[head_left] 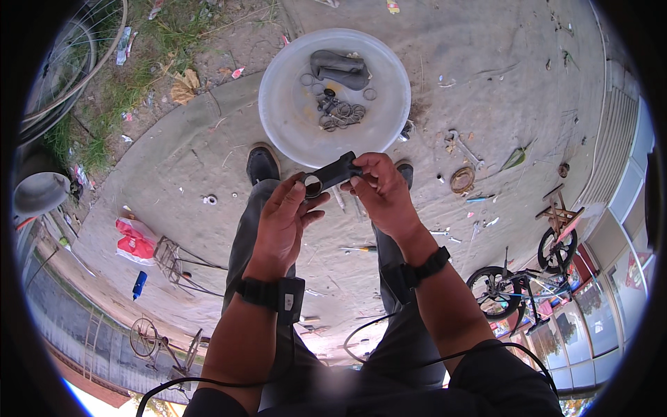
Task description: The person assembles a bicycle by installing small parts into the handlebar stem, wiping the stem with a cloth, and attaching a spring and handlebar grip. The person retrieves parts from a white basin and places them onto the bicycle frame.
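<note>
Gripping a black metal bicycle stem (332,175) at both ends, the left hand (283,221) and right hand (382,194) clench fingers around it. Inspection seems underway above the round grey plastic basin (278,111) of small rings; turning the stem would call for a firm two-handed hold.

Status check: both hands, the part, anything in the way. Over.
Left hand and right hand both grip the black bracket, ring end left. Grey basin on ground beyond. Nothing between hands.

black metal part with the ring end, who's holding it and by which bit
Both hands hold the black metal bar-shaped part with a ring end. The left hand pinches the ring end; the right hand grips the opposite, plain end.
</note>
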{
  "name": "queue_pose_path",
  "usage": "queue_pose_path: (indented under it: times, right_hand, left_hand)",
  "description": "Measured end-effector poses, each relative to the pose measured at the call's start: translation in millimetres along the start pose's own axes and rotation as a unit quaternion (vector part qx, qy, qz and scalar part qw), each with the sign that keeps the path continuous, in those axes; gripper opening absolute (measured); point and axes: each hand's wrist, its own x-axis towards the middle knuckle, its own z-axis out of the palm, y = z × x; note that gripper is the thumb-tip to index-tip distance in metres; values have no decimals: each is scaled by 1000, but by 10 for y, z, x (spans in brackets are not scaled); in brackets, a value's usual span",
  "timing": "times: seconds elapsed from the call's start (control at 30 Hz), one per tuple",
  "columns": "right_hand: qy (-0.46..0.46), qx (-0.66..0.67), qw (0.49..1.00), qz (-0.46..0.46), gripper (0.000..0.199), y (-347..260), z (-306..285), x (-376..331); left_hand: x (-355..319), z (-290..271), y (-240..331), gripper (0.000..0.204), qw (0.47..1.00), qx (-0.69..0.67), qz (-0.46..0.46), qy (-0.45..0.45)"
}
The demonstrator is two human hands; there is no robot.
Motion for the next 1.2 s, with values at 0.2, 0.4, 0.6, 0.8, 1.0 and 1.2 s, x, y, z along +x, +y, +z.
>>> queue_pose_path:
  times: [0.2,0.4,0.6,0.8,1.0,1.2]
  right_hand:
    - [7,37,999,35,33,7,5,17]
    - [-11,18,999,28,34,29,3,77]
    - [-16,51,998,21,29,51,35,145]
    - [-21,115,992,56,28,63,59,217]
    - [-22,204,974,91,27,47,108,301]
    - [-26,267,957,108,28,35,146,362]
  left_hand:
    - [7,-74,0,41,1000,1,11,-10]
    - [13,-108,5,52,1000,6,17,-20]
    - [-9,-109,32,39,1000,-13,18,-21]
    - [-1,-170,55,27,998,-44,-3,-34]
    - [21,-205,37,26,1000,-10,3,-20]
    - [6,-184,66,38,1000,5,6,-9]
